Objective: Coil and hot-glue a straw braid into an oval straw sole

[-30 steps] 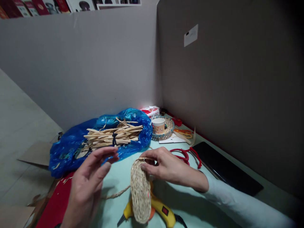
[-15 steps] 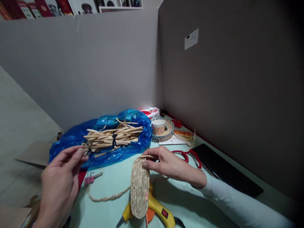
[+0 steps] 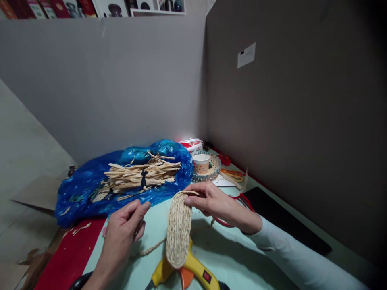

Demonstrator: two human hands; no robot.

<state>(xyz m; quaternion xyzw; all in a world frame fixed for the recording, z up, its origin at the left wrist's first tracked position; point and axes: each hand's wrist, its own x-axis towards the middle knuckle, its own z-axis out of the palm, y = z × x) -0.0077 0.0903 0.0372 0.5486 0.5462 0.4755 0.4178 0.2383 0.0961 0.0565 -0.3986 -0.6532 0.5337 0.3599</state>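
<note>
Right hand (image 3: 213,201): the far end of a flat oval mat of coiled pale straw braid (image 3: 179,227) is pinched between its thumb and fingers; the hand is clamped on that end, a pale sleeve covering the arm.
Left hand (image 3: 122,233): held just left of the mat, fingers loosely curled and nothing seen in them; whether the braid tail is touched cannot be told.
Oval straw mat: stood on edge at the middle of the pale green table top (image 3: 242,262), its near end resting over a yellow glue gun with an orange trigger (image 3: 187,270).
Braid tail (image 3: 149,250): a loose twisted straw cord is seen running left from the mat's near end, passing under the left hand.
Blue plastic bag (image 3: 90,189): spread on the far left of the table, with a tied bundle of pale straw strips (image 3: 140,177) lying on it.
Paper cup (image 3: 201,163): stood inside a small round woven tray with a blue rim (image 3: 215,169), far of the right hand.
Red cord loop (image 3: 242,199): laid just right of the right hand, partly hidden by the wrist.
Red sheet (image 3: 69,253): laid at the near left, beside the left forearm.
</note>
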